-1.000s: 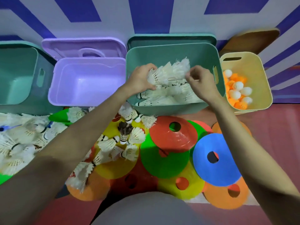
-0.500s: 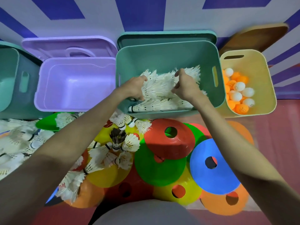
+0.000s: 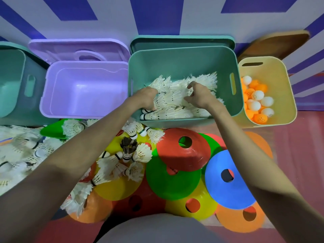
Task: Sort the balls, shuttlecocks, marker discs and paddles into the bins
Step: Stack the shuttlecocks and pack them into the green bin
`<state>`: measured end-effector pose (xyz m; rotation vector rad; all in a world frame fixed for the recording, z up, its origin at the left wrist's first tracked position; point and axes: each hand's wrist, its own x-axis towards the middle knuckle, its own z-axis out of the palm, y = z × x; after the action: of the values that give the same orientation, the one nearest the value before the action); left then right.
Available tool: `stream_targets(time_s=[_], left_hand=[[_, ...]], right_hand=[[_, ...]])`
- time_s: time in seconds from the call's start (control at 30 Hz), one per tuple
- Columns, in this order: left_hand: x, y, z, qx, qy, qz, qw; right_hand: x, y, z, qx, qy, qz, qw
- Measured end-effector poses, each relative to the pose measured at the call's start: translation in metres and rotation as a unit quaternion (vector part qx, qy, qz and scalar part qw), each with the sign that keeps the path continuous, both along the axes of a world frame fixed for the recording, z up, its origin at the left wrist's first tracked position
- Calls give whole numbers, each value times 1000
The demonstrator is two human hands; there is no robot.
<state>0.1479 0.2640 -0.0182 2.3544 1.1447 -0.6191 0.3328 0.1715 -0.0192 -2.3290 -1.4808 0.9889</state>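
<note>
Shuttlecocks in bin: white feathered pile [image 3: 177, 100] lying along the floor of the middle teal bin [image 3: 182, 58], corks mostly toward the near wall.
Left hand: left hand [image 3: 146, 99] down in the bin at the pile's left end, fingers curled into the feathers; it looks to be holding a few shuttlecocks, though the fingertips are buried.
Right hand: right hand [image 3: 197, 95] over the pile's right side, fingers spread and loosely bent, gripping nothing I can make out.
Step in hand: settling this load, by my reading. Best done by pressing lightly and letting go low, so feathers are not crushed and nothing bounces over the rim.
Shuttlecocks left: loose shuttlecocks [image 3: 129, 160] scattered on the floor just before the bin, one dark-feathered, and a bigger heap [image 3: 19, 151] far left.
Marker discs: marker discs [image 3: 175, 172] overlapping on the floor, unsorted; some lie under the shuttlecocks.
Balls: balls [image 3: 257, 100], orange and white, already in the yellow bin [image 3: 280, 76].
Other bins: purple bin [image 3: 84, 90] and the left teal bin [image 3: 12, 81] hold nothing visible.
Paddles: none I can pick out.
</note>
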Motion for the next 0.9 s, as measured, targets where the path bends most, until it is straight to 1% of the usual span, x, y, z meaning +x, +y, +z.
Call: stream_targets(time_s=[0.23,0.4,0.5,0.6,0.67,0.73,0.8,0.9], left_hand=[[-4,0,19,-1,-23,-18,1000],[-18,-4,35,24,-92,-29,995],[-34,-9,47,51,-153,-33,986],[-57,-21,57,69,-249,-13,966],[-75,-32,62,80,-330,17,941],[-94,-46,65,95,-389,46,915],[-115,-62,62,107,-426,81,895],[-147,-84,53,117,-445,143,876]], right_hand=[[-7,-5,10,-11,-18,4,1000],[-16,-14,16,-30,-36,8,999],[-22,-19,20,-31,-52,7,998],[-33,-25,28,-23,-71,12,997],[-45,-31,36,0,-88,18,996],[-62,-38,43,39,-110,32,993],[-82,-49,47,85,-111,51,989],[-118,-70,52,179,-75,90,977]])
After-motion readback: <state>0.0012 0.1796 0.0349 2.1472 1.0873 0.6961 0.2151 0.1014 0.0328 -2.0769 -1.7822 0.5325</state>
